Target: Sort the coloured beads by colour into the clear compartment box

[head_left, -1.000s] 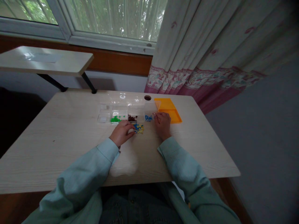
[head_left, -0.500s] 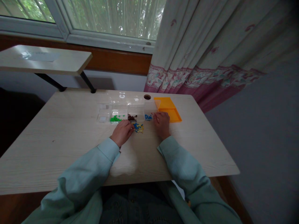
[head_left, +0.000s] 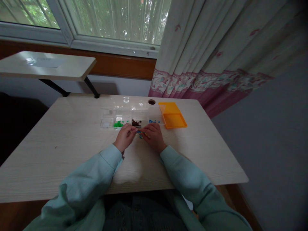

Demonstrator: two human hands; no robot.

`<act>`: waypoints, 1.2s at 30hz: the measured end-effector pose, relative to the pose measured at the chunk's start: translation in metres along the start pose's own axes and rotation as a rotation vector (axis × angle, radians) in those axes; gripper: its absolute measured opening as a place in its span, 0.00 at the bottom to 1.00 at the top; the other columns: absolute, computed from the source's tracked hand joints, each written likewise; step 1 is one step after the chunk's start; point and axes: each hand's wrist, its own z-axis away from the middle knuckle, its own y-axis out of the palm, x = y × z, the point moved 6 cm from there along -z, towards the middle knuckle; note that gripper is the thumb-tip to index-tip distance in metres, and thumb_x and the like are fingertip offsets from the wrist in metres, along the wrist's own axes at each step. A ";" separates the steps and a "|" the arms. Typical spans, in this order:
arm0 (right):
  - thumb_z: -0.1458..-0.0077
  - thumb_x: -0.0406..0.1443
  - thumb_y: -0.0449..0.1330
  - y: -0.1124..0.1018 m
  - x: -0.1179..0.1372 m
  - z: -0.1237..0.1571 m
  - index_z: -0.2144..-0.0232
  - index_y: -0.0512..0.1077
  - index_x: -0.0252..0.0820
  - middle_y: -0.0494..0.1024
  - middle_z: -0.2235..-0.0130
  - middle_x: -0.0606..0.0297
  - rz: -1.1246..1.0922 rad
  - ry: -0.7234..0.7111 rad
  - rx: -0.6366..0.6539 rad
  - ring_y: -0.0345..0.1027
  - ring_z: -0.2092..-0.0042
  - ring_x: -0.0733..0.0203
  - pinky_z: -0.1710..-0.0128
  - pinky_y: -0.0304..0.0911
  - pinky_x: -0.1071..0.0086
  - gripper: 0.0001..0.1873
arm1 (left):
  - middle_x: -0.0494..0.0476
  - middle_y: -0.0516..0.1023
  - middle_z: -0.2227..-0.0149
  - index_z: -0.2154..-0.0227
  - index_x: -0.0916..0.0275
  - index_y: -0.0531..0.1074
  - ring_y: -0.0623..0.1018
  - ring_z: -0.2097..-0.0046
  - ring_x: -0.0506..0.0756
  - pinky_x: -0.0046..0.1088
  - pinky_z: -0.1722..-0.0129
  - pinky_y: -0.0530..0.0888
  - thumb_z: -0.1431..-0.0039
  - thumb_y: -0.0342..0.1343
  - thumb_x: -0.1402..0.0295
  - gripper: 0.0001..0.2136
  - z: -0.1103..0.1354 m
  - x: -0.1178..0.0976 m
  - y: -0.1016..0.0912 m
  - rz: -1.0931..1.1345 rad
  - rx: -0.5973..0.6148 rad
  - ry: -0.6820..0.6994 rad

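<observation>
My left hand (head_left: 125,137) is closed in a pinch at the left side of a small pile of blue and yellow pieces (head_left: 141,136) on the table. My right hand (head_left: 154,137) reaches in from the right, its fingertips pressed together over the same pile and close to the left fingertips. What either hand pinches is too small to make out, and the fingers partly hide the pile. Just behind the hands stand clear plastic boxes holding green pieces (head_left: 118,124), brown pieces (head_left: 136,123) and blue pieces (head_left: 154,121).
An open orange box (head_left: 174,120) lies right of the clear boxes. Farther left is another clear box (head_left: 105,124) with a white label. Behind sit a round cable hole (head_left: 151,102) and a raised shelf (head_left: 67,69) on black legs. A curtain (head_left: 187,73) hangs at the back right.
My right hand has moved left, from the box of blue pieces to the blue and yellow pile beside my left hand. My left hand has stayed nearly in place.
</observation>
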 end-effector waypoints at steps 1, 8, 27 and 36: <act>0.43 0.40 0.59 0.000 0.001 0.000 0.59 0.76 0.50 0.77 0.64 0.65 0.001 -0.002 -0.009 0.64 0.57 0.59 0.52 0.56 0.62 0.10 | 0.54 0.68 0.70 0.68 0.62 0.72 0.69 0.65 0.52 0.29 0.64 0.67 0.38 0.51 0.62 0.10 0.000 -0.001 0.000 0.012 -0.001 -0.003; 0.43 0.38 0.59 -0.003 0.005 0.001 0.60 0.76 0.50 0.77 0.66 0.66 0.024 -0.040 -0.062 0.63 0.58 0.60 0.52 0.55 0.62 0.08 | 0.53 0.67 0.72 0.70 0.61 0.72 0.68 0.67 0.52 0.28 0.67 0.66 0.39 0.51 0.62 0.10 0.001 -0.001 0.002 0.034 0.000 -0.022; 0.41 0.39 0.56 -0.020 -0.021 0.002 0.61 0.76 0.49 0.77 0.64 0.64 0.120 0.157 -0.089 0.63 0.56 0.57 0.51 0.54 0.61 0.10 | 0.53 0.69 0.70 0.68 0.61 0.71 0.69 0.66 0.52 0.29 0.65 0.67 0.37 0.49 0.63 0.09 0.000 -0.009 -0.006 -0.032 -0.010 -0.013; 0.42 0.39 0.56 -0.032 -0.072 0.009 0.65 0.77 0.44 0.75 0.63 0.59 0.247 0.381 -0.130 0.60 0.55 0.52 0.53 0.51 0.57 0.10 | 0.54 0.69 0.70 0.68 0.61 0.71 0.69 0.65 0.52 0.29 0.64 0.68 0.38 0.49 0.63 0.09 0.000 -0.009 -0.005 -0.058 0.009 0.029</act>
